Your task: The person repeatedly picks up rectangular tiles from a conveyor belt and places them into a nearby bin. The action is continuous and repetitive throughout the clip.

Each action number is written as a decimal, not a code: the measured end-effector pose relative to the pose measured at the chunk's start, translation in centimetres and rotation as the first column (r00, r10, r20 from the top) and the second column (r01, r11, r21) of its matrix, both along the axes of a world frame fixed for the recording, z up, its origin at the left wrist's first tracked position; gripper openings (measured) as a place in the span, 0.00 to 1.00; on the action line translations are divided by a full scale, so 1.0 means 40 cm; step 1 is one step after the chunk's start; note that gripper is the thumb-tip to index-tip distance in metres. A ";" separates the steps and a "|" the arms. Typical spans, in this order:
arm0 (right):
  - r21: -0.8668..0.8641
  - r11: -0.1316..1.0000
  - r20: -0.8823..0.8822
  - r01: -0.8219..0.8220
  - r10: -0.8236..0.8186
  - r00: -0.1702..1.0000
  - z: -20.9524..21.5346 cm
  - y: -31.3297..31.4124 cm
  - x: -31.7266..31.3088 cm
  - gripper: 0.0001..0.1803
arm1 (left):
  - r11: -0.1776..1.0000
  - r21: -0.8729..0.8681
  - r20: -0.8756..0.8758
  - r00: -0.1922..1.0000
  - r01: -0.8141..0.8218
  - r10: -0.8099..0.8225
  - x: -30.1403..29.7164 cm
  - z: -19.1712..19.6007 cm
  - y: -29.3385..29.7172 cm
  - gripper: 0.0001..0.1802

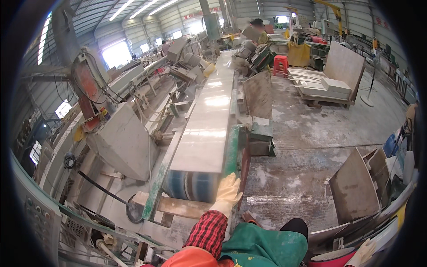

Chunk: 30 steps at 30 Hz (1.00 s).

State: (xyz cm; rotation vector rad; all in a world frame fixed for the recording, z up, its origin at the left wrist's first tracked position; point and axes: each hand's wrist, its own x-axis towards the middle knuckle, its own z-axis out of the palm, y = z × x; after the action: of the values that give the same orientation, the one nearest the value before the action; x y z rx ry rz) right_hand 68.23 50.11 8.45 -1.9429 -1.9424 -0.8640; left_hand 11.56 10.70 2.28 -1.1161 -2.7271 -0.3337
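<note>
A long, glossy white stone slab (pixel 202 144) lies on a conveyor running away from me. Beneath its near end shows a blue roller (pixel 189 184). My left hand (pixel 227 192), in a cream rubber glove under a red checked sleeve, reaches to the slab's near right corner, beside the green side rail (pixel 232 151). Its fingers are stretched out and open; whether they touch slab or rail I cannot tell. At the lower right edge my right hand (pixel 365 252), gloved alike, has its fingers extended above a red-rimmed round thing (pixel 331 258), and nothing shows in it.
A button panel (pixel 41 213) stands at the lower left, with a black arm and round disc (pixel 134 209) near the conveyor. Upright boards (pixel 353 189) lean at right. Farther off are a stacked slab pallet (pixel 320 86), a red stool (pixel 280 65) and another person (pixel 262 38).
</note>
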 end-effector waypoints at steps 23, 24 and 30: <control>-0.210 0.977 -0.089 0.041 -0.061 0.994 0.026 -0.076 -0.040 0.27 | 0.999 0.041 0.040 0.999 0.015 -0.017 -0.009 -0.007 -0.005 0.37; -0.257 0.963 -0.124 0.081 -0.115 0.986 -0.039 -0.019 0.021 0.30 | 0.999 0.043 0.047 0.998 0.028 -0.030 -0.015 -0.007 0.008 0.37; -0.323 0.943 -0.176 0.086 -0.149 0.973 -0.062 0.002 -0.001 0.33 | 0.999 0.028 0.030 0.999 -0.039 0.039 -0.004 -0.027 -0.026 0.34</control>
State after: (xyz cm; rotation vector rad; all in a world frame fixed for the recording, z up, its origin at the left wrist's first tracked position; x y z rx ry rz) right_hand 68.20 50.18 5.98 -2.2445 -1.9540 -0.3816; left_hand 11.40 9.66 1.22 -1.0575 -2.7564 -0.3843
